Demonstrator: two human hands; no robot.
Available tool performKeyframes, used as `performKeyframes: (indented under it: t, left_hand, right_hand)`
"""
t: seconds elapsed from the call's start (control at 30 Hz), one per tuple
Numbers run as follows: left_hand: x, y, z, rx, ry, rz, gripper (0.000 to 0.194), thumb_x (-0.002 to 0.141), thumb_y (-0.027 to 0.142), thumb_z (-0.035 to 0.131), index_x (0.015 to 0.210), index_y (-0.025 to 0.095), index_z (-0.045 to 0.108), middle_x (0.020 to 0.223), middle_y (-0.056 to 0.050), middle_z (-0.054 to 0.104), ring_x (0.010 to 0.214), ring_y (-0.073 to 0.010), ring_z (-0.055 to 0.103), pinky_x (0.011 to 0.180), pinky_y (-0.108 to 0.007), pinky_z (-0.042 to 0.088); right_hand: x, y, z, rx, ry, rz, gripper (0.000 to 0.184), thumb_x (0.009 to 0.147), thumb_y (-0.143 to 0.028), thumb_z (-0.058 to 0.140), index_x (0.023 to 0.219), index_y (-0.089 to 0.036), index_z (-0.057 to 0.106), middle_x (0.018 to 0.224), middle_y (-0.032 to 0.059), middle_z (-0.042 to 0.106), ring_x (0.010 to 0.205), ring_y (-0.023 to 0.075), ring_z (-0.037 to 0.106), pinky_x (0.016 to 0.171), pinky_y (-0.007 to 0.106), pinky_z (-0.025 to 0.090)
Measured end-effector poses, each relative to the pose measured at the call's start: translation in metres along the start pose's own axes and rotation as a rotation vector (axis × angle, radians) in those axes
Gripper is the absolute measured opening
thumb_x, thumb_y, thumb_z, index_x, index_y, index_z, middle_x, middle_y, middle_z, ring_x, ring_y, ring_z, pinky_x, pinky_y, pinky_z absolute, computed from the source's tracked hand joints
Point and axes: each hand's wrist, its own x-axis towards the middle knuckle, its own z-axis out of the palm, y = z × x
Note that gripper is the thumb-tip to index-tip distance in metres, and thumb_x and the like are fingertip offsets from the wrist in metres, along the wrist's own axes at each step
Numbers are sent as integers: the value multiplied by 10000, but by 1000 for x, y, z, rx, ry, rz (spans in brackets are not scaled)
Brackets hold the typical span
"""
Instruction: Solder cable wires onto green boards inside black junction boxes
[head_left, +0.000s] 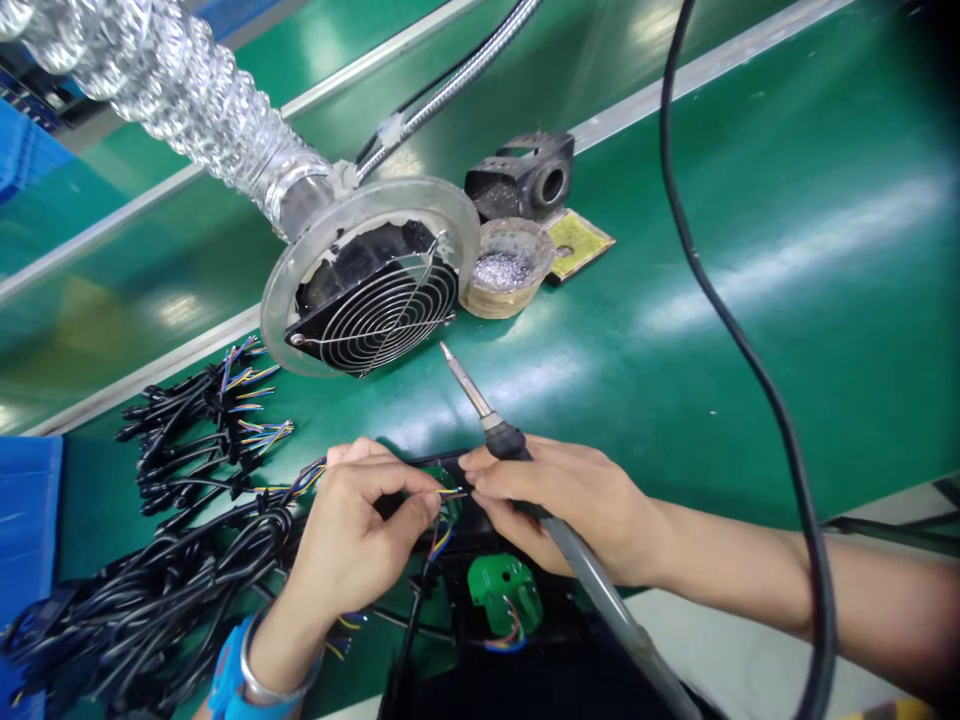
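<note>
My left hand (360,525) pinches thin coloured wires (448,492) between thumb and forefinger. Just beneath those fingertips is a partly hidden green circuit board. In my right hand (581,500) is a soldering iron (501,435), its metal tip pointing up and left, away from the wires. The free fingertips of that hand are close to the wire ends; whether they touch them I cannot tell. Nearer to me, a second green circuit board (487,585) with coloured wires lies on a dark housing.
A fume extractor fan (390,320) on a foil duct (217,120) hangs over the green bench. Behind it are a solder-scrap bowl (506,285), a yellow sponge (581,243) and an iron holder (525,178). Black cables (187,570) pile at left beside a blue bin (30,530); a black cord (739,330) hangs right.
</note>
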Motion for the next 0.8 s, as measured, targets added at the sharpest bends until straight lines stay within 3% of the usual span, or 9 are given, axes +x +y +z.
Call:
performKeyframes:
  t: [0.33, 0.47, 0.6, 0.73, 0.8]
  left_hand:
    - [4, 10, 3, 94, -26, 23, 232, 835, 185, 520, 763, 272, 723, 663, 44, 661, 703, -164, 544, 814, -403, 302]
    - [4, 9, 2, 88, -63, 66, 135, 826, 172, 515, 845, 236, 634, 660, 63, 651, 732, -168, 543, 860, -412, 286]
    - [2, 7, 0, 67, -61, 100, 89, 819, 136, 492, 837, 221, 514, 653, 70, 628, 726, -165, 526, 864, -406, 291]
    - [0, 5, 3, 86, -54, 184, 143, 775, 145, 567, 881, 219, 506, 714, 49, 607, 750, -167, 522, 837, -389, 325]
    - [-2, 4, 6, 127, 17, 253, 149, 766, 135, 608, 871, 216, 539, 728, 39, 606, 756, -166, 530, 825, -381, 345]
  right_hand:
    - [2, -5, 5, 55, 31, -16, 249, 870, -48, 500, 1061, -205, 530, 874, 33, 702, 721, 134, 667, 677, 258, 559]
    - [4, -2, 5, 125, 12, -38, 276, 843, -28, 476, 1062, -191, 523, 915, 42, 716, 693, 124, 646, 665, 255, 534]
    - [3, 0, 7, 151, 15, -37, 190, 915, -88, 484, 1049, -208, 546, 847, 10, 698, 695, 111, 634, 664, 227, 505]
    - [2, 1, 10, 102, 27, -43, 155, 954, -166, 452, 1056, -202, 563, 778, 4, 655, 628, 117, 551, 587, 231, 442]
    - [2, 1, 11, 66, 15, -49, 162, 967, -189, 425, 1056, -198, 560, 749, 3, 620, 615, 128, 497, 569, 242, 411]
